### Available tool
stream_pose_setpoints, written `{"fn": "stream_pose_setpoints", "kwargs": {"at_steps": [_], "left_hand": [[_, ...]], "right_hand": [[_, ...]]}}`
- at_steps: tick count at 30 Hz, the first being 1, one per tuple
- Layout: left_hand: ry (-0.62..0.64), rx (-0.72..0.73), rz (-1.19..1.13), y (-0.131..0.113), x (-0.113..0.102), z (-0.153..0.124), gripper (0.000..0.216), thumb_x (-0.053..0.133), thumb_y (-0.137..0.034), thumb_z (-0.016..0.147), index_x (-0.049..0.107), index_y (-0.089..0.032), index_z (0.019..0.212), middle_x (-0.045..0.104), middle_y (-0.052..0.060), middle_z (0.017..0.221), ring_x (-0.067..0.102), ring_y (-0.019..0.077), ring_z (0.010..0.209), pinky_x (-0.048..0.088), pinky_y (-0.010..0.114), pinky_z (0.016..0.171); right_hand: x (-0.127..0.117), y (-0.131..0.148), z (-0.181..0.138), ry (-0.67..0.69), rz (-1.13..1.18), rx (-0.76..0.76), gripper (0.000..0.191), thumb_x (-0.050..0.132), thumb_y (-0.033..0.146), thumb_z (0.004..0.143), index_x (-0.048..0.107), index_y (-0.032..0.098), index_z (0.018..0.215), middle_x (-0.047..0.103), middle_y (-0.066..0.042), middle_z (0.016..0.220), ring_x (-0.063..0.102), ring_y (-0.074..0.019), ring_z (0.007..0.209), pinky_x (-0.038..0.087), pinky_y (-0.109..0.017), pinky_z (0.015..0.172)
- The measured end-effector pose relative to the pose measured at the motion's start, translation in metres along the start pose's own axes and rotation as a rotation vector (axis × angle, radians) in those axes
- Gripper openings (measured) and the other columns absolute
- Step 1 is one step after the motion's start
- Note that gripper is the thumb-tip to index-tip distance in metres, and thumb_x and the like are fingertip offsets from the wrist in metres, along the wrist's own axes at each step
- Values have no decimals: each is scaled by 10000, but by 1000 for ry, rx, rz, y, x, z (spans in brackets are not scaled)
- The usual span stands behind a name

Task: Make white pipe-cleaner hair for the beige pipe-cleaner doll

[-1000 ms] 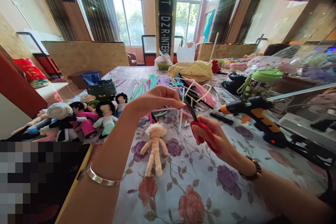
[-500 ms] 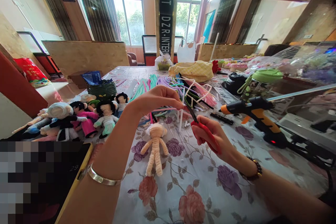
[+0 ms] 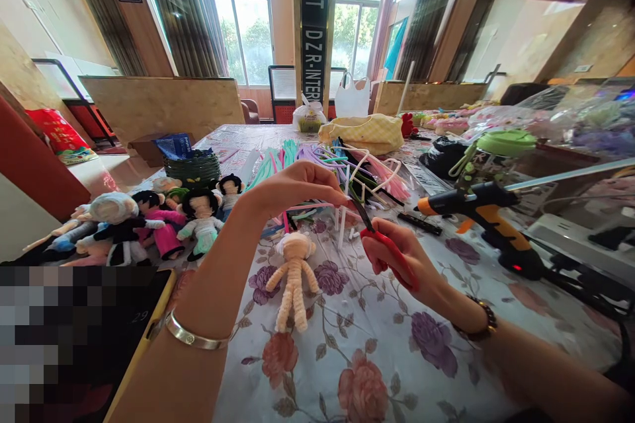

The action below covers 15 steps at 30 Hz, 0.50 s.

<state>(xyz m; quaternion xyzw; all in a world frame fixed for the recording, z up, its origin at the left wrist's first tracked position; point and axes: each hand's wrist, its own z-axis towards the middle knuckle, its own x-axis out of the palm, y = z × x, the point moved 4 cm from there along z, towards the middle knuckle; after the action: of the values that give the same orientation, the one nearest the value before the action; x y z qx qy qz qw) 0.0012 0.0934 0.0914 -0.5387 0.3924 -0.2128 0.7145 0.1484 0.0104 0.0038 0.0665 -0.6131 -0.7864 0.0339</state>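
With its fingertips pinched, my left hand [image 3: 310,185] holds a white pipe cleaner [image 3: 342,230], one length of which hangs below the fingers. My right hand [image 3: 391,248] grips scissors [image 3: 397,259] by their red handles. The dark blades reach up to the left fingertips and touch or nearly touch the white piece; whether they are closed on it I cannot tell. Below my hands a cream fuzzy doll [image 3: 294,281] with a white band on its head lies on the flowered tablecloth [image 3: 347,337]. Small white offcuts [image 3: 354,234] lie beside the pipe cleaner.
Bundles of coloured pipe cleaners [image 3: 317,153] lie behind my hands. Several finished dolls [image 3: 159,225] sit at left, near a phone [image 3: 99,350]. At right stand a glue gun [image 3: 489,218] and a green-lidded jar [image 3: 501,145]. A yellow checked pouch [image 3: 367,134] lies farther back.
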Motion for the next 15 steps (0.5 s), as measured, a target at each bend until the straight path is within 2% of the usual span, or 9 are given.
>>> {"fn": "stream_pose_setpoints", "kwargs": {"at_steps": [15], "left_hand": [[-29, -23, 7, 0, 0, 0, 109, 699, -200, 671, 651, -158, 582, 626, -16, 616, 510, 55, 587, 386, 180, 561]], "right_hand": [[-1, 6, 0, -16, -56, -12, 375, 626, 457, 793, 417, 197, 622, 426, 72, 510, 417, -47, 425, 292, -191, 406]]}}
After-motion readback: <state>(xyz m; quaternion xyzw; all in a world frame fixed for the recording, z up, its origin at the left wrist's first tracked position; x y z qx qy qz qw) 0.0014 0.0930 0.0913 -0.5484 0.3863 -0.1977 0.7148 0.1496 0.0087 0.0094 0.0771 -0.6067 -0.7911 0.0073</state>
